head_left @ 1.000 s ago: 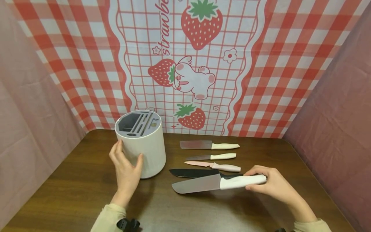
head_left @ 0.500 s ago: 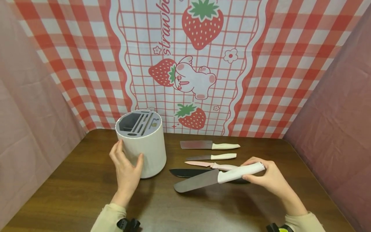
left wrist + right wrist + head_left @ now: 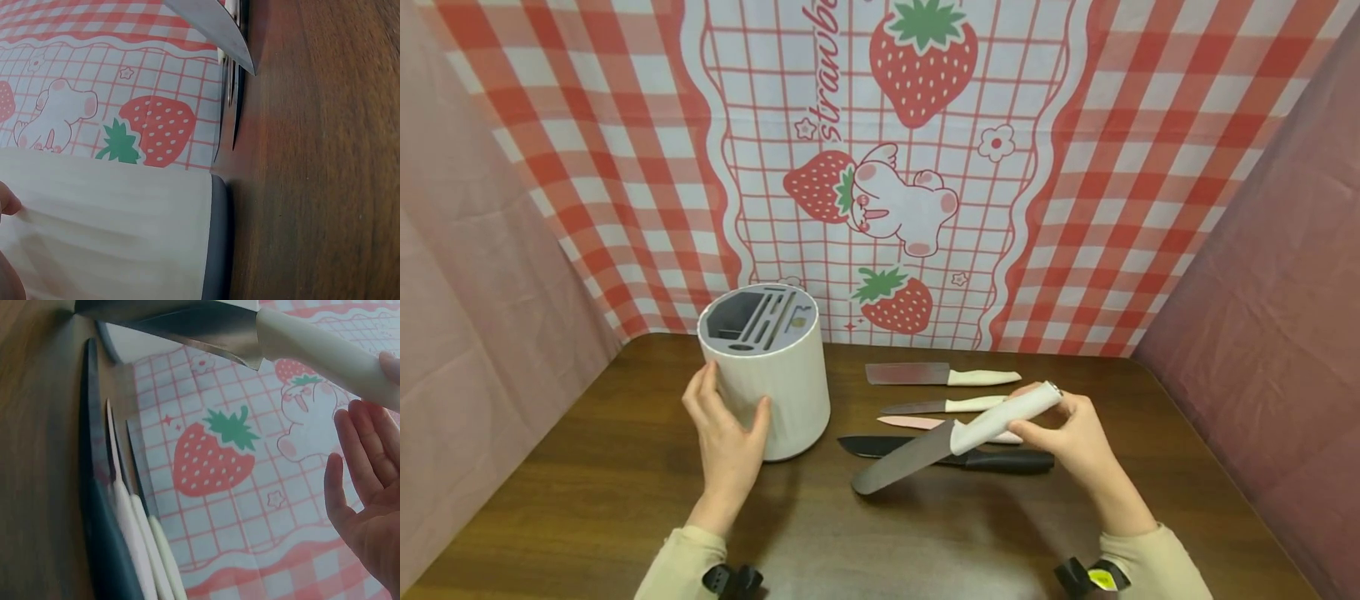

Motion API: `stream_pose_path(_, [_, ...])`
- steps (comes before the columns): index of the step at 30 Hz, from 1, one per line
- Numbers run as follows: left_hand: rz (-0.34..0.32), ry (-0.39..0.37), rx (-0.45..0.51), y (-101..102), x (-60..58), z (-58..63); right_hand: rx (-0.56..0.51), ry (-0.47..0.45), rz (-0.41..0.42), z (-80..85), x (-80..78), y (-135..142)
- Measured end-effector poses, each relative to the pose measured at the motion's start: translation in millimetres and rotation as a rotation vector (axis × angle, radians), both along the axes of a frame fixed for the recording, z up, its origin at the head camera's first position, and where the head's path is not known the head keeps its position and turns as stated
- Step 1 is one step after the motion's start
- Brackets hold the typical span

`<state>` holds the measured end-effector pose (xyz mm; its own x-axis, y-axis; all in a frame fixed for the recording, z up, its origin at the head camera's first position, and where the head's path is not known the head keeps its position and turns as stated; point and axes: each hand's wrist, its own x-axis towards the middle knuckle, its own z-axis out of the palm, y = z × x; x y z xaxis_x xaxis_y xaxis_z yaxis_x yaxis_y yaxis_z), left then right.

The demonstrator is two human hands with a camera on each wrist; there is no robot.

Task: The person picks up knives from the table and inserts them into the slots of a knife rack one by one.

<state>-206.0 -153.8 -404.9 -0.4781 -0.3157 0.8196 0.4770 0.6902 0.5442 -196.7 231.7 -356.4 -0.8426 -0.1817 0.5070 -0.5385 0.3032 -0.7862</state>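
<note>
My left hand [image 3: 726, 433] holds the front left side of a white round knife block [image 3: 790, 392], thumb on its wall. Grey slots and a wider opening show on its top. The right hand [image 3: 1086, 442] pinches the white handle of a large kitchen knife [image 3: 1007, 417] near its butt. That knife tilts, handle up, its blade pointing down left towards the block. In the right wrist view, the other fingers [image 3: 359, 434] stretch out below the handle. Under the raised knife lies a black knife [image 3: 1011, 461]; the raised knife partly hides a pink knife [image 3: 910, 422].
Behind them lie a small white-handled knife [image 3: 973, 404] and a cleaver-shaped knife [image 3: 910, 374], blades to the left. They rest on a brown wooden table [image 3: 580, 492]. A strawberry-patterned cloth [image 3: 1000, 208] hangs at the back, with pink cloth at both sides.
My right hand has moved up and left with the large knife, whose handle has risen and tilted more steeply. The black knife's handle has come into view. The left hand and block stay put.
</note>
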Motion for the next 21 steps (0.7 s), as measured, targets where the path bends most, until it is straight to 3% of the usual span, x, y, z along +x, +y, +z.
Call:
stream_pose_path(12, [-0.003,0.009,0.004,0.9,0.6,-0.4,-0.086,-0.016,-0.003,14.9,-7.1,-24.0])
stream_pose_path(21, [0.000,0.013,0.007,0.7,0.7,-0.1,-0.251,-0.009,0.183,18.5,-14.8,-43.6])
